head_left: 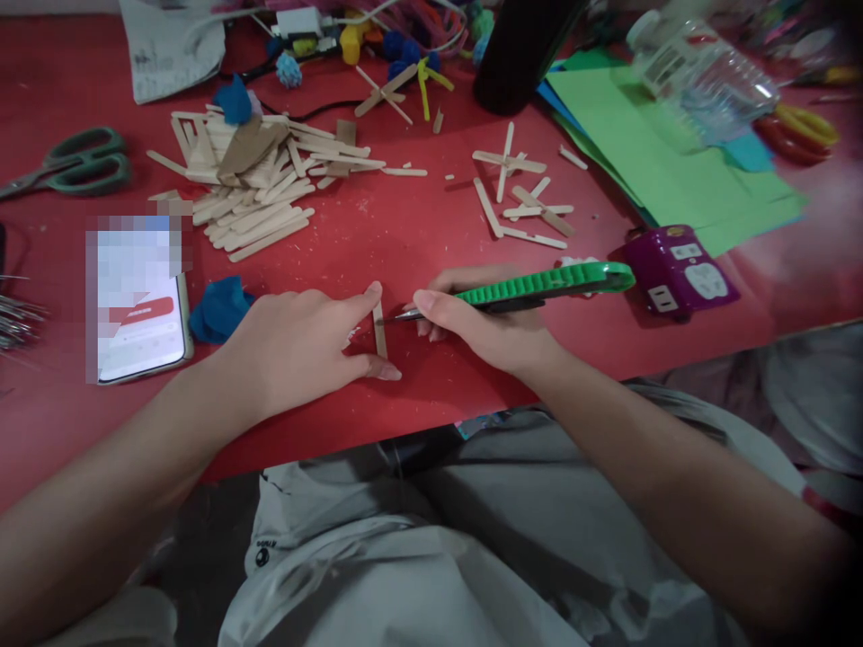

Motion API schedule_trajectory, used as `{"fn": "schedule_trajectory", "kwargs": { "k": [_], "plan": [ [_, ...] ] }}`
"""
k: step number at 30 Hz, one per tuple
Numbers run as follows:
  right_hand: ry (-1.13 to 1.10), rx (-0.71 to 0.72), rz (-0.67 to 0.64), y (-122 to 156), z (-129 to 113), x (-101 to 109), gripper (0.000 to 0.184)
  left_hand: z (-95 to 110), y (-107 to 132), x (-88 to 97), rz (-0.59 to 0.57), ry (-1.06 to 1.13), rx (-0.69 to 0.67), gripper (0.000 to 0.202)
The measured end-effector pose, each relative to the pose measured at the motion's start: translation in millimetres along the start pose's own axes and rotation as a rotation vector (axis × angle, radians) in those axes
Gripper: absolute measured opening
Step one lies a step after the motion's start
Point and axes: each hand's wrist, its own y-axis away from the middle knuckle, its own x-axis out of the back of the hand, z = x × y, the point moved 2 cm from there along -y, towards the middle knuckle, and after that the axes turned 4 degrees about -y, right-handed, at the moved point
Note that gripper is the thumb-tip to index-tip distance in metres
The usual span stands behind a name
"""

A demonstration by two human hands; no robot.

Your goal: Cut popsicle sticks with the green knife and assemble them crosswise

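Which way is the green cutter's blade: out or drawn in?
Out: a thin metal blade of the green cutter shows past the fingers of the right hand, pointing at the small wooden stick.

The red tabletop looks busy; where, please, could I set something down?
Free: between heaped wooden sticks and crossed wooden sticks at right, bare but for flecks; between green-handled scissors and creased white paper. Crowded: around the tall black cylinder and green utility knife.

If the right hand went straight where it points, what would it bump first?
Probably the small wooden stick that the left hand steadies. The green cutter in the right hand points at it; whether they touch is unclear.
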Motion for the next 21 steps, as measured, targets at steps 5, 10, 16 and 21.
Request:
{"fn": "schedule_trajectory", "kwargs": {
  "k": [5, 10, 16, 21],
  "plan": [
    [0.083, 0.028, -0.004, 0.6, 0.0, 1.3, 0.032, -0.9, -0.3, -1.3, -0.005, -0.002, 0.003, 0.091],
    [0.025, 0.012, 0.015, 0.6, 0.1, 2.0, 0.030, -2.0, -1.0, -2.6, -0.008, -0.019, 0.008, 0.091],
    [-0.006, -0.015, 0.003, 0.7, -0.5, 0.9, 0.029, -2.3, -0.5, -3.4, 0.033, -0.029, -0.028, 0.091],
    [0.003, 0.003, 0.011, 0.0, -1.7, 0.4, 0.030, -0.9, -0.6, -2.1, 0.002, -0.027, -0.011, 0.091]
  ]
}}
